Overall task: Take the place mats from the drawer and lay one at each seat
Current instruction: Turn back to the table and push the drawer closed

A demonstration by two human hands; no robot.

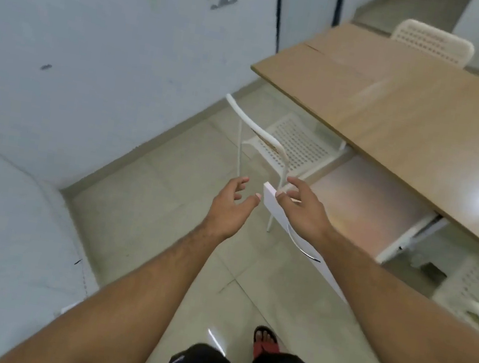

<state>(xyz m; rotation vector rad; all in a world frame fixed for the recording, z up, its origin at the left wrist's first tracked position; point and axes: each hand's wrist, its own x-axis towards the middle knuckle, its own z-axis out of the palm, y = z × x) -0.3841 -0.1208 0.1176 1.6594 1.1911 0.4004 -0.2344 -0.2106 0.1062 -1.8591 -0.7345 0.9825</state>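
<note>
Drawer pulled out, mats not yet in hand

Nearest the lens, dark shorts and a red sandal (266, 342) at bottom centre; above them two bare forearms reaching up toward mid-frame; left hand (230, 203) loosely spread, fingers curled, holding nothing, hovering just beside the drawer corner; right hand (301, 206) also spread, fingertips over the white front panel (272, 205), touching or nearly so, impossible to say which. Drawer (365, 206) hanging out from under the worktop (413, 114), right of centre; interior a pale glossy surface with a pinkish sheen; place mats not separately distinguishable, perhaps that flat sheet, perhaps hidden; no mats on the worktop. Long axis of the drawer front running from centre frame down toward lower right, parallel to the worktop edge; drawer opening toward lower left. White perforated chair (293, 146) tucked just beyond the drawer, upper centre; another chair (433, 42) at the far end, top right.

Probably best done by reaching past the front panel, sliding fingers flat under the stack, lifting with both hands level to avoid bending.
</note>
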